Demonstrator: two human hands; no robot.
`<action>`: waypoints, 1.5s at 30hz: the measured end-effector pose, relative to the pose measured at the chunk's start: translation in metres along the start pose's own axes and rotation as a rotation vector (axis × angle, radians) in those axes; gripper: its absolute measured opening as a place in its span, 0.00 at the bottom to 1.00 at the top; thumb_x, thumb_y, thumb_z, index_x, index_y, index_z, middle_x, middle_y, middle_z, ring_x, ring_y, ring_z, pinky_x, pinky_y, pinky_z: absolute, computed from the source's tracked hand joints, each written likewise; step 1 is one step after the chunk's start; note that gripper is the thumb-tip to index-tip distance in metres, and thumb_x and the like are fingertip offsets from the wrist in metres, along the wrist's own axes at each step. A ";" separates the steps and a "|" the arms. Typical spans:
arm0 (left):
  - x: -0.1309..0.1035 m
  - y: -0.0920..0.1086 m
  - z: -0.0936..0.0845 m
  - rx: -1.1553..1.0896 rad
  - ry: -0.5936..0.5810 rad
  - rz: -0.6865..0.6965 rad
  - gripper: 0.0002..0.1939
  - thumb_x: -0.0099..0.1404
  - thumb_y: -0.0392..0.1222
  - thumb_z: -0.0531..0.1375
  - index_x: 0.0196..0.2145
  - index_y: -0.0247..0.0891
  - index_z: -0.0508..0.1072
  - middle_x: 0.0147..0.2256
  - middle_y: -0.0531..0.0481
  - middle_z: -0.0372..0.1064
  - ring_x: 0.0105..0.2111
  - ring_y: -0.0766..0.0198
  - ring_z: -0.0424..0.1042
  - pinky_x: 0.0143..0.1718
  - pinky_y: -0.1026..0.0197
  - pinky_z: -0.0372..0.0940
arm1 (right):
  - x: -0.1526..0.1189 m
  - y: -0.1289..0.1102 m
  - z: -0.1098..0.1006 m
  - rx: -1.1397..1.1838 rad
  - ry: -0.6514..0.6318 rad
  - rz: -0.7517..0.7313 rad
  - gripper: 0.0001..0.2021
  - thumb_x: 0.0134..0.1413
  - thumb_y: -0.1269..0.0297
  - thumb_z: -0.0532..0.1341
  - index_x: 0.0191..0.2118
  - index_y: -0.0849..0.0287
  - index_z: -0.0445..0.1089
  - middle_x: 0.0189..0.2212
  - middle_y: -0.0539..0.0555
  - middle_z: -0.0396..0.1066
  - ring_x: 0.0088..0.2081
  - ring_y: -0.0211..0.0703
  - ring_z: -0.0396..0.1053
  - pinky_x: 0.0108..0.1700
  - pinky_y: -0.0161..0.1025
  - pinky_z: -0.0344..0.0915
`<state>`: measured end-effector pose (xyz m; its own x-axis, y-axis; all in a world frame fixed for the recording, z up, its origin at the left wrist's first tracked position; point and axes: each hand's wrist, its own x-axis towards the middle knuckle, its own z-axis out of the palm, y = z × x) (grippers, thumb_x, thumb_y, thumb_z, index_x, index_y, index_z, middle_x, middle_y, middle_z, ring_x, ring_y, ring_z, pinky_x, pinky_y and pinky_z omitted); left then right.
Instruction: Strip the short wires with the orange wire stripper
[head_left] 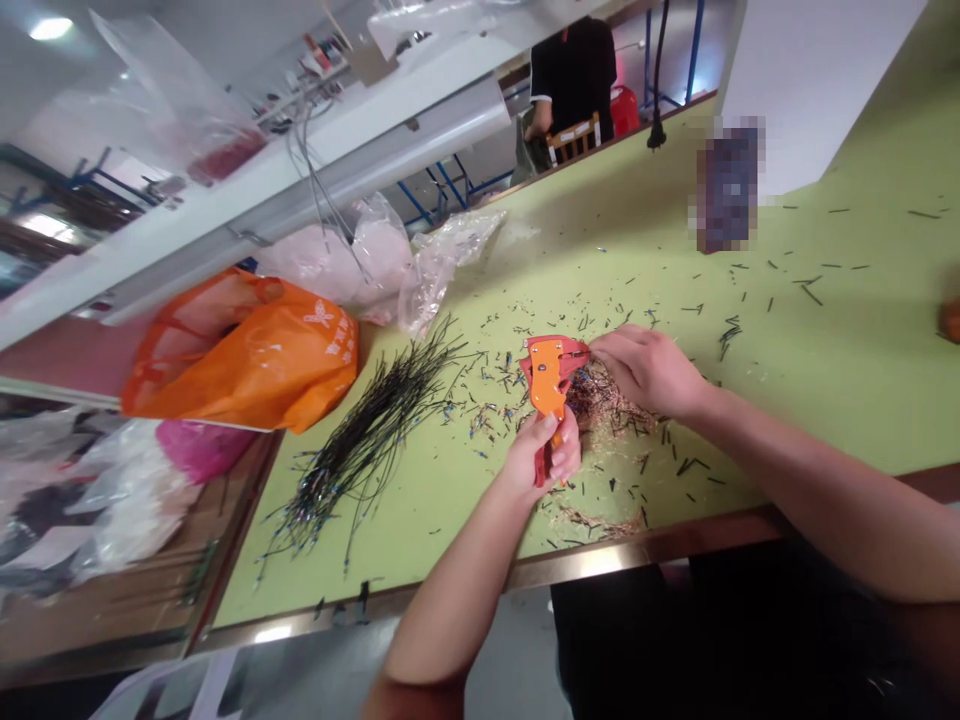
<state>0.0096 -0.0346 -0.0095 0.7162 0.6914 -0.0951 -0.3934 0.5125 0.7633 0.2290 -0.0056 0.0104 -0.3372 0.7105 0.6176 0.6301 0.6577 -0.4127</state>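
My left hand (541, 452) is wrapped round the handles of an orange and red wire stripper (547, 375), whose head points up and to the right. At the tool's jaws, my right hand (649, 370) has its fingers pinched together; what they hold is too small to make out. Beneath both hands lies a pile of copper strands and cut wire bits (600, 400). Left of the tool, a long bundle of black wires (375, 420) is spread on the green table (442, 510).
An orange bag (255, 350) and clear plastic bags (442, 265) sit at the back left, under a white shelf (420, 130). A blurred dark object (727, 190) stands by a white panel (810, 90). Beyond the table is a person in black (574, 75).
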 end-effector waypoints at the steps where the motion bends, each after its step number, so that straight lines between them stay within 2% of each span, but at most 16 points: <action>1: -0.001 -0.001 0.001 -0.014 -0.013 0.002 0.26 0.64 0.61 0.70 0.27 0.39 0.64 0.16 0.62 0.53 0.12 0.75 0.48 0.14 0.69 0.54 | 0.000 0.000 0.001 0.005 0.008 -0.008 0.14 0.75 0.67 0.50 0.43 0.58 0.73 0.34 0.58 0.79 0.34 0.47 0.73 0.41 0.45 0.70; 3: -0.003 0.002 0.003 -0.022 -0.046 -0.010 0.26 0.64 0.63 0.68 0.28 0.39 0.65 0.17 0.62 0.53 0.12 0.74 0.49 0.14 0.68 0.54 | -0.001 0.002 0.000 0.022 0.015 -0.004 0.13 0.74 0.68 0.51 0.44 0.58 0.74 0.36 0.59 0.80 0.35 0.49 0.74 0.41 0.47 0.72; 5: -0.008 0.016 0.001 -0.025 -0.023 0.052 0.25 0.64 0.61 0.68 0.27 0.40 0.63 0.17 0.61 0.51 0.13 0.73 0.49 0.15 0.67 0.54 | -0.003 0.012 -0.009 0.041 0.045 0.080 0.14 0.72 0.68 0.51 0.43 0.58 0.75 0.37 0.60 0.80 0.37 0.50 0.76 0.41 0.49 0.73; 6: -0.012 0.026 -0.001 -0.032 0.016 0.123 0.24 0.65 0.59 0.67 0.27 0.41 0.62 0.18 0.60 0.51 0.14 0.72 0.48 0.16 0.67 0.54 | -0.004 0.019 -0.015 0.036 0.093 0.161 0.14 0.72 0.69 0.51 0.42 0.57 0.75 0.36 0.60 0.80 0.37 0.50 0.76 0.40 0.48 0.72; 7: -0.016 0.039 -0.004 -0.059 0.104 0.267 0.23 0.65 0.55 0.68 0.27 0.41 0.60 0.18 0.61 0.50 0.15 0.73 0.47 0.17 0.67 0.53 | -0.005 0.028 -0.023 0.022 0.169 0.274 0.15 0.72 0.69 0.50 0.41 0.57 0.75 0.36 0.59 0.79 0.36 0.50 0.76 0.38 0.47 0.72; 9: -0.021 0.062 -0.012 -0.124 0.285 0.543 0.20 0.68 0.52 0.67 0.29 0.42 0.61 0.20 0.60 0.52 0.17 0.72 0.48 0.20 0.69 0.56 | -0.005 0.044 -0.038 -0.075 0.403 0.501 0.14 0.73 0.65 0.52 0.41 0.56 0.75 0.30 0.56 0.75 0.32 0.49 0.73 0.34 0.46 0.68; 10: -0.022 0.070 -0.016 -0.142 0.336 0.630 0.17 0.67 0.48 0.67 0.30 0.41 0.63 0.21 0.60 0.54 0.18 0.73 0.50 0.23 0.70 0.58 | -0.005 0.050 -0.043 -0.106 0.468 0.562 0.13 0.73 0.64 0.53 0.42 0.56 0.75 0.28 0.55 0.73 0.30 0.48 0.71 0.33 0.45 0.66; 12: -0.019 0.072 -0.019 -0.064 0.334 0.526 0.18 0.63 0.52 0.69 0.30 0.41 0.65 0.22 0.59 0.57 0.21 0.72 0.56 0.26 0.68 0.62 | -0.003 0.049 -0.045 -0.101 0.376 0.563 0.12 0.72 0.63 0.55 0.41 0.57 0.76 0.26 0.53 0.72 0.28 0.46 0.70 0.32 0.43 0.64; 13: -0.015 0.067 -0.020 -0.032 0.325 0.449 0.18 0.63 0.52 0.70 0.31 0.40 0.67 0.23 0.58 0.59 0.22 0.71 0.59 0.27 0.65 0.64 | -0.002 0.043 -0.041 -0.074 0.258 0.512 0.12 0.72 0.63 0.55 0.39 0.57 0.76 0.26 0.53 0.73 0.28 0.45 0.70 0.31 0.42 0.64; 15: -0.006 0.047 -0.018 0.048 0.281 0.304 0.19 0.61 0.54 0.71 0.33 0.39 0.70 0.24 0.56 0.63 0.23 0.68 0.64 0.29 0.61 0.67 | -0.003 0.024 -0.030 -0.019 0.005 0.377 0.14 0.72 0.63 0.55 0.35 0.57 0.74 0.26 0.54 0.75 0.25 0.42 0.69 0.29 0.39 0.62; 17: 0.002 0.025 -0.015 0.158 0.231 0.213 0.20 0.60 0.55 0.72 0.35 0.38 0.71 0.25 0.55 0.66 0.25 0.66 0.67 0.30 0.59 0.68 | -0.005 0.001 -0.019 -0.013 -0.118 0.293 0.15 0.72 0.64 0.54 0.34 0.58 0.73 0.25 0.53 0.75 0.23 0.40 0.67 0.28 0.39 0.60; 21: 0.004 0.001 -0.011 0.280 0.169 0.129 0.22 0.61 0.57 0.72 0.39 0.38 0.70 0.26 0.55 0.69 0.26 0.64 0.70 0.32 0.59 0.67 | -0.008 -0.028 -0.012 -0.011 -0.126 0.270 0.12 0.69 0.65 0.55 0.34 0.58 0.72 0.22 0.50 0.70 0.22 0.38 0.63 0.27 0.38 0.57; 29: 0.000 0.002 -0.008 0.274 0.145 0.069 0.22 0.62 0.57 0.71 0.39 0.39 0.69 0.26 0.55 0.70 0.27 0.63 0.71 0.35 0.57 0.70 | -0.006 -0.040 -0.012 0.080 -0.132 0.278 0.16 0.66 0.66 0.54 0.25 0.55 0.56 0.18 0.46 0.57 0.20 0.34 0.50 0.25 0.38 0.50; 35: -0.001 -0.001 -0.009 0.363 0.138 0.047 0.23 0.62 0.60 0.70 0.39 0.38 0.71 0.26 0.54 0.71 0.27 0.62 0.72 0.34 0.56 0.69 | -0.005 -0.049 -0.009 0.296 -0.166 0.341 0.10 0.59 0.70 0.57 0.26 0.56 0.63 0.20 0.46 0.67 0.20 0.33 0.59 0.27 0.36 0.54; 41: 0.000 -0.001 -0.007 0.315 0.089 0.029 0.22 0.63 0.59 0.70 0.38 0.38 0.71 0.26 0.54 0.70 0.27 0.63 0.71 0.34 0.57 0.69 | -0.002 -0.053 -0.010 0.552 -0.199 0.491 0.12 0.63 0.68 0.55 0.27 0.57 0.66 0.21 0.49 0.75 0.23 0.36 0.67 0.30 0.36 0.60; 45: -0.001 0.000 -0.006 0.256 0.034 0.003 0.21 0.64 0.57 0.70 0.40 0.38 0.70 0.27 0.54 0.69 0.27 0.63 0.71 0.33 0.57 0.69 | 0.000 -0.052 -0.010 0.622 -0.210 0.548 0.13 0.62 0.69 0.56 0.25 0.57 0.66 0.24 0.51 0.78 0.26 0.39 0.71 0.34 0.38 0.64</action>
<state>0.0050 -0.0321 -0.0132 0.6938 0.7115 -0.1112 -0.2330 0.3678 0.9002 0.2029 -0.0421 0.0387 -0.2584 0.9596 0.1117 0.2640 0.1814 -0.9473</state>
